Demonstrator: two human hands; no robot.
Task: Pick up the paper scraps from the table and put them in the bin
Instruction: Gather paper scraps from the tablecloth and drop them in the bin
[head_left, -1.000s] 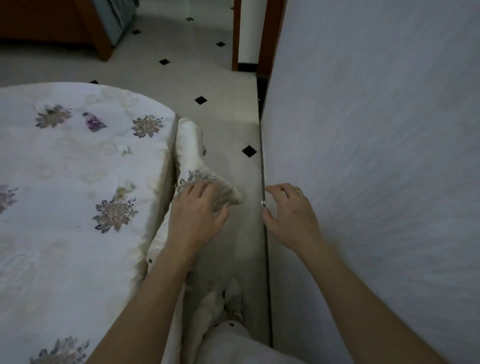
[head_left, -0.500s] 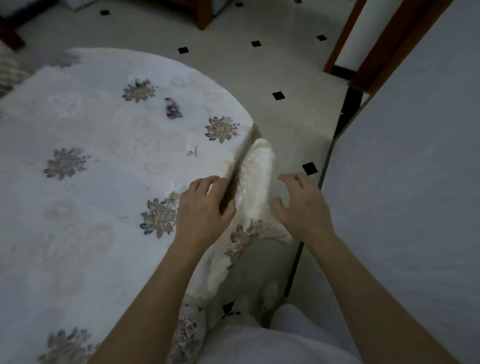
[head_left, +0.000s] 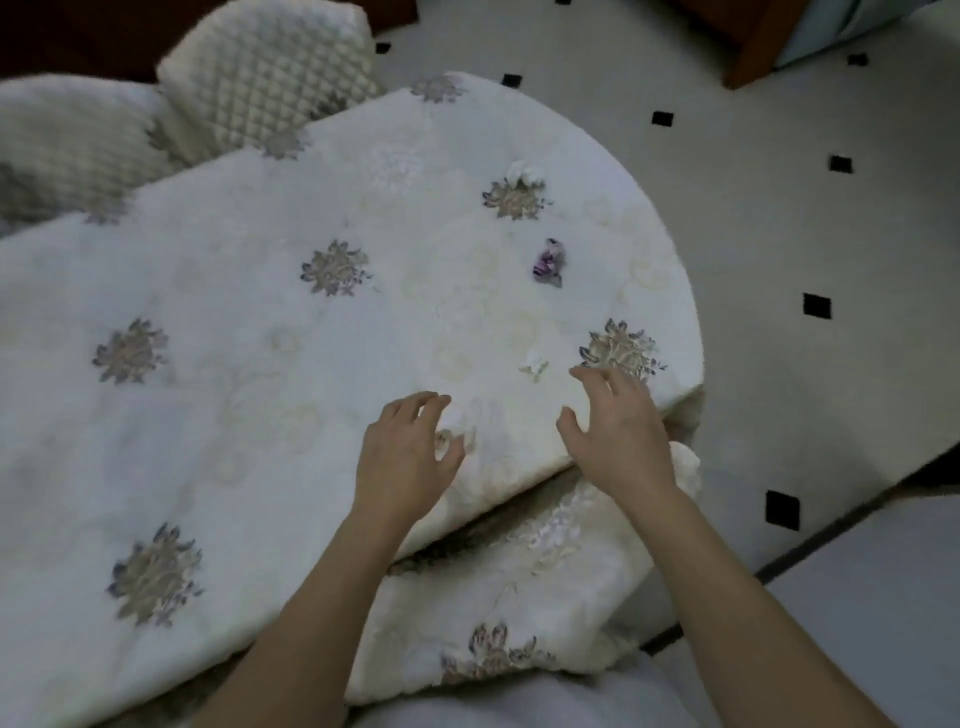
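A round table (head_left: 260, 415) under a white flowered cloth fills the view. Several paper scraps lie on it: a white crumpled one (head_left: 460, 418) right at my left hand's fingertips, a small white one (head_left: 534, 364), a purple one (head_left: 549, 262) and a white one (head_left: 524, 174) farther off. My left hand (head_left: 405, 457) hovers over the table with fingers spread, curled around the nearest scrap without clearly gripping it. My right hand (head_left: 618, 431) is open above the table's right edge, close to the small white scrap. No bin is in view.
Two quilted cushioned chair backs (head_left: 270, 78) stand behind the table at the upper left. The cloth's corner (head_left: 519, 597) hangs down in front of me. Tiled floor (head_left: 805, 234) with black diamonds lies to the right, a grey wall (head_left: 883, 597) at lower right.
My view swung left from the wall and floor onto the tabletop. Both hands left the hanging cloth edge and moved up over the table toward the scraps.
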